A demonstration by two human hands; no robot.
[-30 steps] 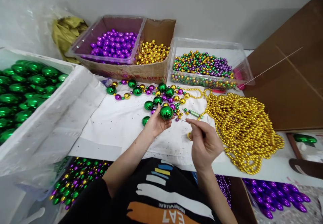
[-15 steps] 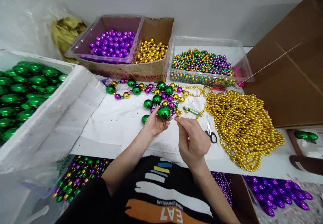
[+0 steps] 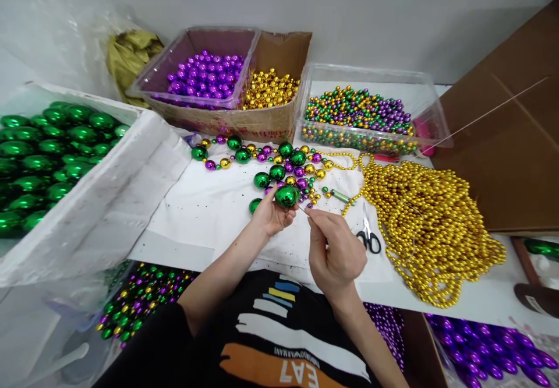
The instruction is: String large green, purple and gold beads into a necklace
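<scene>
My left hand is closed around a large shiny green bead, thumb along its left side. Just to the right, my right hand pinches a thin needle-like piece whose far end meets the green bead; whether it enters a hole is too small to tell. Beyond the hands lies a strand of green, purple and gold beads on a white cloth. Small loose beads and a light green cylinder lie near my right hand. Black-handled scissors rest beside it.
A gold bead garland heap covers the right side. At the back stand a cardboard box with purple and gold beads and a clear bin of mixed beads. A white box of green beads stands left; a large carton stands right.
The green bead has turned slightly in my left hand, and my right hand has stayed close to it with the thin piece. The whole view has shifted a little.
</scene>
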